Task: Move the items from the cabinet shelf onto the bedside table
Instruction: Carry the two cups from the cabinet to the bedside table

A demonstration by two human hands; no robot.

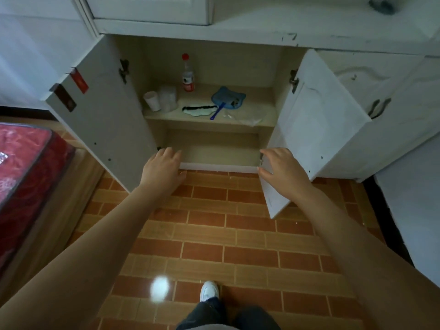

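A: Both doors open, nothing moved yet. The bottle [188, 75], paper cup [152, 101], clear cups [168, 98], eye mask [198, 110] and blue fan [226, 98] all sit on the cabinet shelf [209, 120].
B: Hands?
A: The left hand [162, 167] is slack and holds nothing. The right hand [283, 170] appears to grip the right door [316, 129] by its edge. No bedside table in view, so every item is left to carry.

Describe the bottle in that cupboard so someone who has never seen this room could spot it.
Look into the open white cabinet, at its upper shelf. The bottle stands upright at the back, left of centre. It is the only tall thing there, clear with a red cap, unlike the low white cup and flat blue fan.
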